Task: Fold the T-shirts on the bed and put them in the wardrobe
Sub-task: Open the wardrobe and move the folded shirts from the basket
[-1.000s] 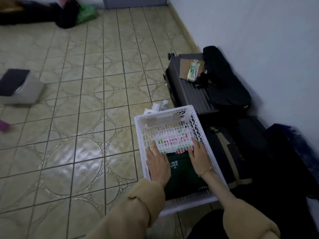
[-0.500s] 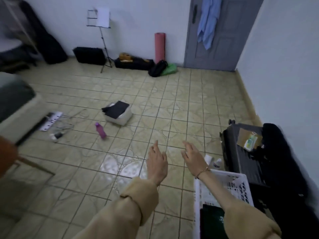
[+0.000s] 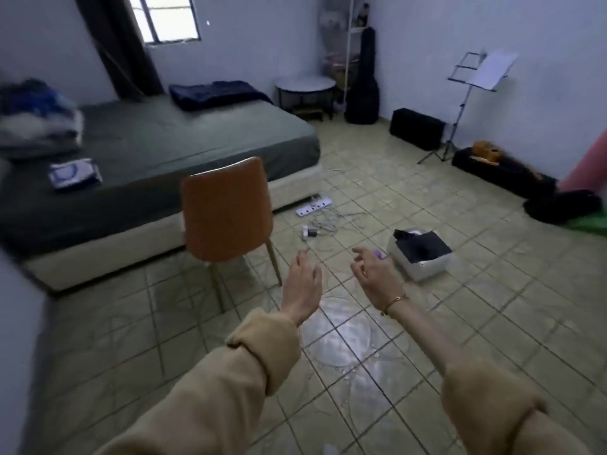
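The bed [image 3: 164,149] with a dark green sheet fills the left of the view. A blurred pile of blue and white clothes [image 3: 36,119] lies at its left end, and a folded white and blue T-shirt [image 3: 74,174] lies in front of that pile. A dark blue folded cloth [image 3: 213,93] sits at the bed's far end. My left hand [image 3: 302,284] and my right hand [image 3: 374,274] hang in the air over the tiled floor, fingers relaxed, both holding nothing. No wardrobe is in view.
An orange chair [image 3: 226,208] stands between me and the bed. A power strip with cables [image 3: 313,206] and a white box with a dark cloth [image 3: 420,254] lie on the floor. A music stand [image 3: 476,77], a round table [image 3: 305,88] and black cases line the far wall.
The view has swung left from the white basket with the folded dark shirt to the bed. Both hands left the basket and now hang in the air holding nothing.
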`<act>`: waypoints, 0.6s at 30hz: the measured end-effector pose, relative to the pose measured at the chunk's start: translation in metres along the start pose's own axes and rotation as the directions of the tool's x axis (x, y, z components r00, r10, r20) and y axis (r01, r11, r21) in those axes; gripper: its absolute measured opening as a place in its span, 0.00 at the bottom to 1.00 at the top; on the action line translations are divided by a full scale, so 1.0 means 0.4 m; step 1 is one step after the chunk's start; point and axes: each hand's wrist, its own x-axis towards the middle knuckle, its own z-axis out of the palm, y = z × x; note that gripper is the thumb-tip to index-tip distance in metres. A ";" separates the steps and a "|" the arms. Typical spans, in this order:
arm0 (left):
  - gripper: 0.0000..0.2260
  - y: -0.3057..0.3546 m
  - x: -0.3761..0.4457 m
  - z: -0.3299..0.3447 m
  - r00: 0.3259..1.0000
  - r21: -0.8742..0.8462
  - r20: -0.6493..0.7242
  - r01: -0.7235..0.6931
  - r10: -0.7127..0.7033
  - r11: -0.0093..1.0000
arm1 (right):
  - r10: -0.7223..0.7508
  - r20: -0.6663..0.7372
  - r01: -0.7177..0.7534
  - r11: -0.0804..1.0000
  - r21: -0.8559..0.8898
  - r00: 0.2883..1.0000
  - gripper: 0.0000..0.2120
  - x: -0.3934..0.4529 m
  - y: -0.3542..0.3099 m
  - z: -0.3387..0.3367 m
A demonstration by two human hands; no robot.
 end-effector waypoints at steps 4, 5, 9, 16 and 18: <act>0.19 -0.133 0.140 -0.165 0.974 -0.047 -0.153 0.161 -0.166 0.986 | -0.157 0.131 0.156 0.988 0.017 0.979 0.16 0.259 -0.163 0.134; 0.19 -0.169 0.174 -0.212 0.957 -0.054 -0.198 0.206 -0.213 0.977 | -0.218 0.156 0.219 0.976 0.013 0.963 0.16 0.324 -0.216 0.173; 0.18 -0.314 0.266 -0.368 0.864 -0.100 -0.361 0.339 -0.351 0.936 | -0.369 0.246 0.370 0.928 0.040 0.897 0.15 0.506 -0.415 0.319; 0.19 -0.632 0.401 -0.659 0.693 -0.171 -0.514 0.495 -0.505 0.852 | -0.499 0.437 0.496 0.858 0.132 0.748 0.14 0.779 -0.735 0.591; 0.19 -0.728 0.463 -0.755 0.662 -0.186 -0.525 0.525 -0.536 0.831 | -0.535 0.433 0.517 0.839 0.170 0.725 0.15 0.872 -0.837 0.670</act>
